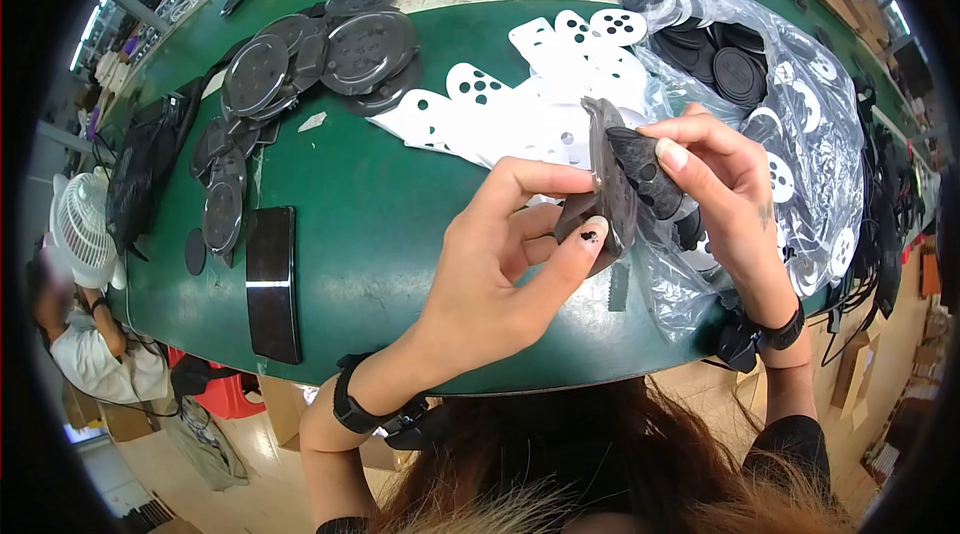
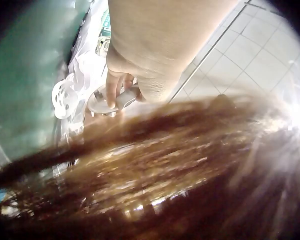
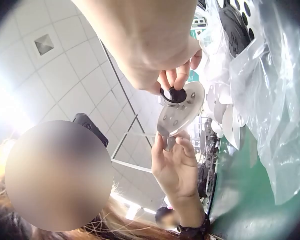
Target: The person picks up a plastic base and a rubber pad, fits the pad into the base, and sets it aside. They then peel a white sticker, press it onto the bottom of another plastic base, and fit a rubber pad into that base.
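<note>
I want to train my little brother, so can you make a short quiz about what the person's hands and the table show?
1. Pick one. The right hand pinches:
a) a white plastic fan
b) a dark, bendy-looking piece with round spots
c) a brown cardboard box

2. True or false: a shiny black rectangular slab lies on the green table.

3. Fill in: the other hand, gripping the see-through grey plastic shell, is the person's ____ hand.

Key:
1. b
2. True
3. left hand
</note>
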